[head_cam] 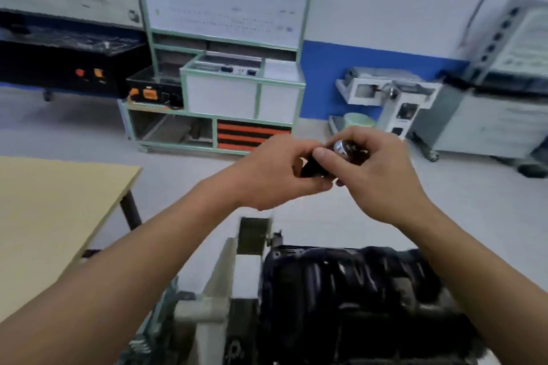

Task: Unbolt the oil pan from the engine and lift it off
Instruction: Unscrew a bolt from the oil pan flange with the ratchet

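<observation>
Two hands are up at chest height, well above the work, and both are clamped on one small tool (323,161). The left hand (278,177) curls its fingers round the dark body. The right hand (382,177) pinches the shiny chrome end between thumb and fingertips. My read: this is fitting or adjusting a socket on a driver, held high and close so the eyes can check the fit, though motion blur hides the exact part. Down below, near the bottom edge, sits the dark ribbed oil pan (350,284), facing upward on a pale engine stand (213,314), which would put its bolts in easy reach from above. Neither hand touches it, and it looks not yet lifted; the bolts themselves are too smeared to count. Off to the left a tan counter (59,201) stands apart from the stand, a likely spot for loose bolts. Next comes bringing that tool down onto a pan bolt squarely.
</observation>
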A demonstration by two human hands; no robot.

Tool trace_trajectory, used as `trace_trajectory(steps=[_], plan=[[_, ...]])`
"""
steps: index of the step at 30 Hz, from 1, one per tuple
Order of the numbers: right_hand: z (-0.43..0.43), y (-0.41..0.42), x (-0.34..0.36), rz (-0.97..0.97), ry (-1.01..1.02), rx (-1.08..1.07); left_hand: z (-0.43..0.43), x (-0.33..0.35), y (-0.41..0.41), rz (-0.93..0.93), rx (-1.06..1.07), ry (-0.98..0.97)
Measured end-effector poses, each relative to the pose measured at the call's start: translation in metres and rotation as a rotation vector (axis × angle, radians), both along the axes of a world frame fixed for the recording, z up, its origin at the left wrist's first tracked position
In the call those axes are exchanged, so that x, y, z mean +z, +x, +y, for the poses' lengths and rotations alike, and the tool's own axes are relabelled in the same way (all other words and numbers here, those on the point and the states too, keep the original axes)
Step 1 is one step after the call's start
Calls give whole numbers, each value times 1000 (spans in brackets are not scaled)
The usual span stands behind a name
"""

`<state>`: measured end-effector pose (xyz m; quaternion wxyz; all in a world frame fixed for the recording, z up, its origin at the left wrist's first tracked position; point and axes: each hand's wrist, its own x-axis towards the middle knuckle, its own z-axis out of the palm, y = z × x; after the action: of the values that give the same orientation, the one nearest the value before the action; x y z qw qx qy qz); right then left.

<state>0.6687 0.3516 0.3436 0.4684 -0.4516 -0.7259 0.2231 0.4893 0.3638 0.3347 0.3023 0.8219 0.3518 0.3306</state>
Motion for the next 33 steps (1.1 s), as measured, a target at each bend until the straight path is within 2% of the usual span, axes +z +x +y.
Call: trace_trajectory(steps=[7, 15, 18, 21, 23, 28, 33], plan=[[-45, 191, 23, -75, -90, -131, 0, 3, 201, -102, -255, -33], [-68, 311, 21, -378, -117, -230, -6, -26, 325, -213, -263, -119], [-65, 335, 15, -572, -119, -242, -11, -43, 348, -222, -243, -129], [-59, 342, 4, -848, -136, -270, -18, -68, 356, -185, -154, -162], [-53, 338, -4, -961, -124, -286, -20, -81, 356, -149, -82, -156], [-37, 321, -27, -965, -49, -267, -15, -94, 342, -92, 84, -108], [-31, 315, -39, -867, -96, -230, -16, -101, 340, -79, 104, -102]])
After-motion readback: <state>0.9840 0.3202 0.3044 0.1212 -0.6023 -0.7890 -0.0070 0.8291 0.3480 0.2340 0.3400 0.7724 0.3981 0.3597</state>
